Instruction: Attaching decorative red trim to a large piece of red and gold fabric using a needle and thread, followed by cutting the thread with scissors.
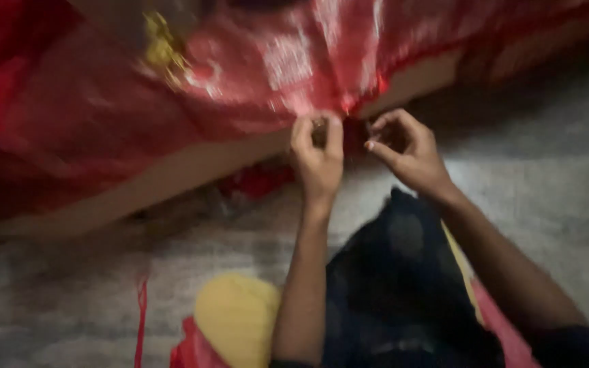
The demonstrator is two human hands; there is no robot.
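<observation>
Textile workroom, red sequined fabric (pixel 253 75), wooden frame (pixel 172 174), floor (pixel 547 197)

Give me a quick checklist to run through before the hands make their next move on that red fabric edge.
1. Left hand pinching the lower edge of the shimmery red fabric: ok, fingertips are closed on it.
2. Right hand beside the same spot: ok, fingers curled close to the edge; whether it touches the cloth, cannot tell.
3. Anything held between the right fingers: cannot tell, too blurred.
4. Fabric edge in plain sight: not ok, the picture is dim and smeared.
5. Pale board under the fabric supports it: ok.
6. Dark cloth on the lap keeps away from the hands: ok.
</observation>
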